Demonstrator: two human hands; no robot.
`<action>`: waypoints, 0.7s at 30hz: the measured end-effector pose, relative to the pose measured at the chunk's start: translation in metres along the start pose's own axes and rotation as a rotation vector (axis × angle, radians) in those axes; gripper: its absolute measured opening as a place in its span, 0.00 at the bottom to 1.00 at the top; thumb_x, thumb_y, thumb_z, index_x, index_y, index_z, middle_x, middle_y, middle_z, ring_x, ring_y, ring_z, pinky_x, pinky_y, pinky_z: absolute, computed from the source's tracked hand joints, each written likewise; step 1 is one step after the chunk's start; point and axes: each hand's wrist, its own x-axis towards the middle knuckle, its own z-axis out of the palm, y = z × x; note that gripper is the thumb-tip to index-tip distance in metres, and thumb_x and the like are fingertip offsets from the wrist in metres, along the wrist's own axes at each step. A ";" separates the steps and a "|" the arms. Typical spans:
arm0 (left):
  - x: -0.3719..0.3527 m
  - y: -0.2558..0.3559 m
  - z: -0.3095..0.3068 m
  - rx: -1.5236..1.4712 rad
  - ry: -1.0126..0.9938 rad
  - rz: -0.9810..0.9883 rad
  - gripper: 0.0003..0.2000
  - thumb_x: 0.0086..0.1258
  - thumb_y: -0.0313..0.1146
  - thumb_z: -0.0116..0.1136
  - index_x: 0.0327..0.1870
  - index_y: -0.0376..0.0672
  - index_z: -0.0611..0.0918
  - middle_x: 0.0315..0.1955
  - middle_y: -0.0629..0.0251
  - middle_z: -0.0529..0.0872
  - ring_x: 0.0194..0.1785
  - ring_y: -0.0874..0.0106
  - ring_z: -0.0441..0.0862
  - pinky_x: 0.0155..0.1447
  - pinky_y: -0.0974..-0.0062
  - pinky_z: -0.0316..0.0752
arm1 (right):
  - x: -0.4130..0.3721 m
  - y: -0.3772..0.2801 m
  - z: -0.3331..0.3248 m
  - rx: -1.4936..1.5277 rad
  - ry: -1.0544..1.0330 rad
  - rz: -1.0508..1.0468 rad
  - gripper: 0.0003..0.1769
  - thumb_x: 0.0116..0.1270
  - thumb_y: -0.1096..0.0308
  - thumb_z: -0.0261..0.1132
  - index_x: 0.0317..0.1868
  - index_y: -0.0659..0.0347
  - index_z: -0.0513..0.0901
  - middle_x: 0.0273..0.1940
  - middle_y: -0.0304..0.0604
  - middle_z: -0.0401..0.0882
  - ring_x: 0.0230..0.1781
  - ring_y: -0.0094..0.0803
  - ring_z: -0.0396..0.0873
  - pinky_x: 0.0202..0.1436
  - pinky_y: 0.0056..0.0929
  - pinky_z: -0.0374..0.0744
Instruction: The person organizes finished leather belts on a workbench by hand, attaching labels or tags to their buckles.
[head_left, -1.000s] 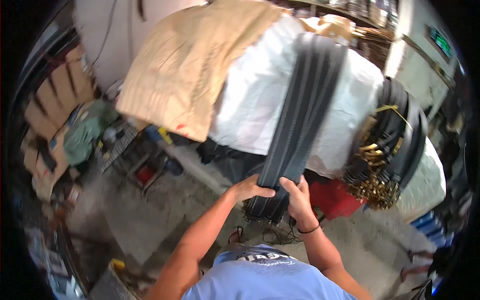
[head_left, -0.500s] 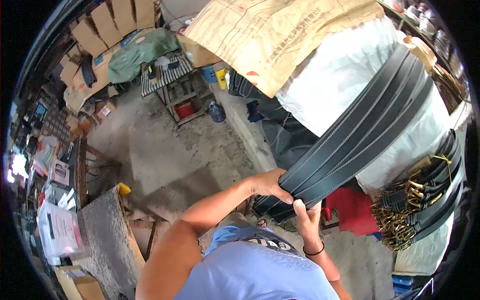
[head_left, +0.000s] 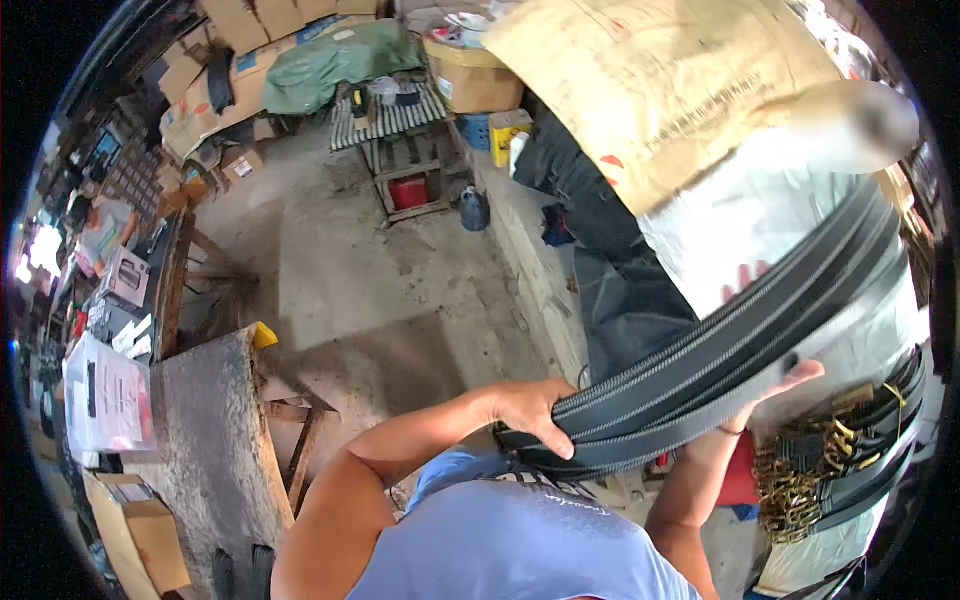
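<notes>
A thick bundle of black belt straps (head_left: 700, 370) with pale stitched edges slants from my waist up to the right. My left hand (head_left: 535, 412) is closed around its near end, thumb on top. My right hand (head_left: 790, 380) is spread under the middle of the bundle. Its thumb sticks out past the near edge, and pinkish fingertips show beyond the far edge; the palm is hidden by the straps. Just right of my right forearm lie black belts with brass buckles (head_left: 805, 465), bound with a yellow tie.
A brown paper sack (head_left: 680, 80) and white sheeting (head_left: 690, 235) cover a pile ahead. At left stand a worn board (head_left: 205, 440) and a clear plastic box (head_left: 105, 395). A striped low table (head_left: 390, 115) stands farther off. A person (head_left: 103, 230) is at the far left.
My right hand has left the near end and moved right along the underside of the straps, spreading open. My left hand keeps its grip. The far part of the bundle has swung lower, and the view has shifted.
</notes>
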 end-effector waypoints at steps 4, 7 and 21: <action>-0.041 0.012 -0.016 0.031 -0.028 -0.048 0.29 0.52 0.33 0.77 0.55 0.32 0.80 0.49 0.59 0.86 0.52 0.70 0.82 0.59 0.70 0.75 | 0.074 0.010 -0.010 -0.042 -0.606 -0.367 0.57 0.64 0.23 0.43 0.77 0.63 0.48 0.76 0.56 0.51 0.76 0.54 0.51 0.77 0.53 0.50; -0.070 0.016 -0.032 0.078 -0.033 -0.035 0.29 0.52 0.34 0.77 0.55 0.31 0.80 0.49 0.59 0.86 0.51 0.70 0.81 0.59 0.70 0.75 | -0.026 0.023 0.078 -0.470 0.076 -0.188 0.37 0.74 0.43 0.44 0.68 0.68 0.64 0.65 0.54 0.68 0.65 0.42 0.67 0.71 0.43 0.63; -0.238 0.020 -0.110 0.138 0.217 -0.047 0.31 0.45 0.33 0.79 0.52 0.30 0.80 0.44 0.61 0.88 0.45 0.73 0.81 0.53 0.73 0.76 | -0.096 0.219 0.404 0.072 -0.130 0.543 0.27 0.64 0.43 0.52 0.40 0.62 0.78 0.38 0.46 0.79 0.36 0.42 0.79 0.41 0.40 0.79</action>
